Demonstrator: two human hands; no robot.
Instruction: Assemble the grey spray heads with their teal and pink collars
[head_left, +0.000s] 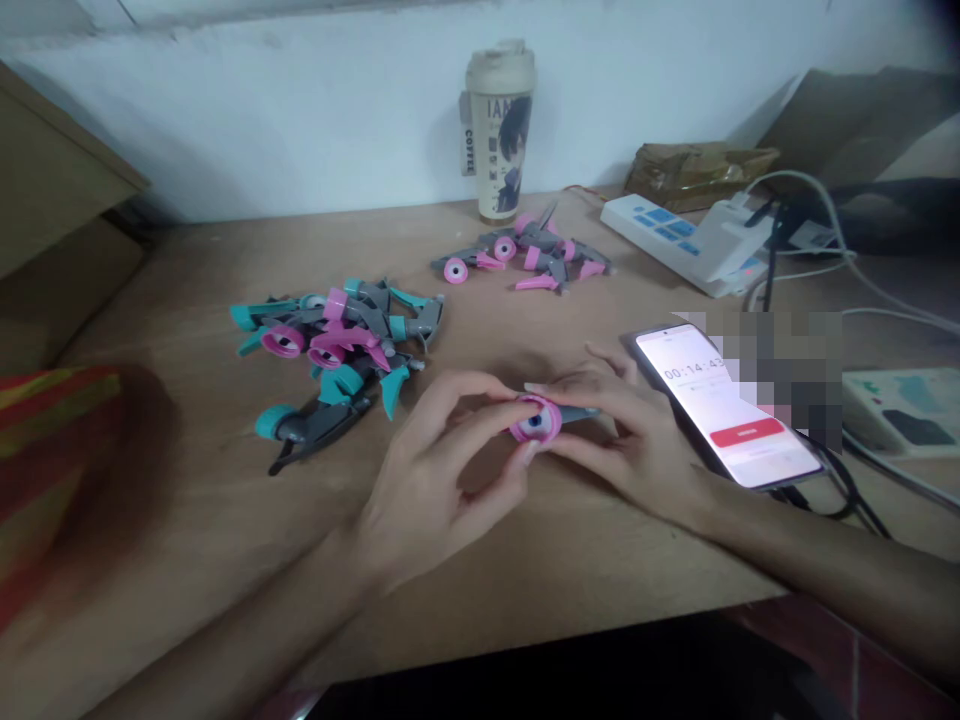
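Observation:
A trigger spray head with a pink screw collar and a grey body is held between both hands above the table, its round opening facing me. My left hand pinches the collar from the left with thumb and fingertips. From the right, my right hand closes around the spray head, and its fingers hide much of the grey body. Left of the hands lies a pile of spray heads with teal or pink parts. Farther back, a smaller group of pink and grey spray heads rests on the table.
A lit phone with a running timer lies beside my right hand. Behind it are a white power strip, cables and a taped brown package. A coffee tumbler stands by the wall. Red-yellow material is at far left.

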